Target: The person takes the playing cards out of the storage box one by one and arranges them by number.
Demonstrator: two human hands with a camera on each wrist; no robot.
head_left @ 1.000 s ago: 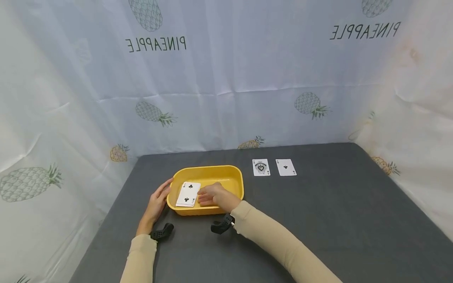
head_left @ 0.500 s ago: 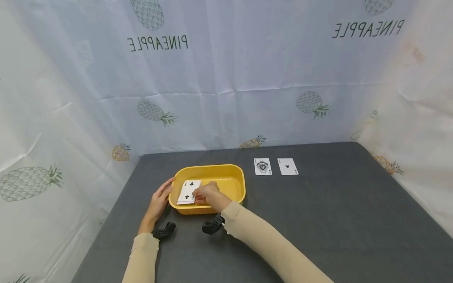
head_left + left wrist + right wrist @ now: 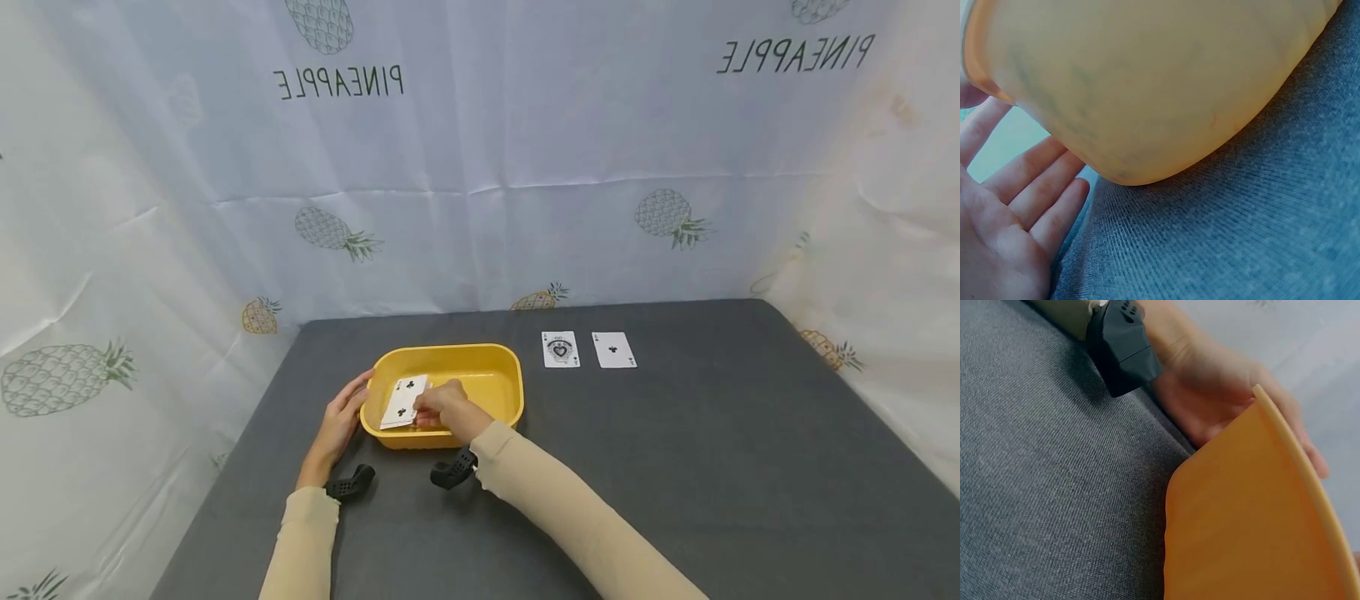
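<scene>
In the head view, a yellow plastic tub (image 3: 480, 354) stands on the dark table. A small stack of playing cards (image 3: 405, 396) lies in its left half, a club card face up on top. My right hand (image 3: 450, 408) reaches over the near rim into the tub, fingers bent and pinching the right edge of the top card. The right wrist view shows that hand (image 3: 1210, 387) behind the tub wall, fingertips hidden. My left hand (image 3: 337, 425) steadies the tub's left side, its fingers (image 3: 1041, 190) extended along the outer wall in the left wrist view.
Two cards lie face up behind and right of the tub: an ornate ace (image 3: 560, 349) and an ace of clubs (image 3: 614, 350). A white pineapple-print curtain (image 3: 480, 158) surrounds the table's (image 3: 712, 442) back and sides. Black wrist devices (image 3: 453, 468) hang near the tub's front.
My right hand has moved left onto the cards and now grips the top one, which has shifted and turned slightly. The left hand stays at the tub. The head view has shifted a little.
</scene>
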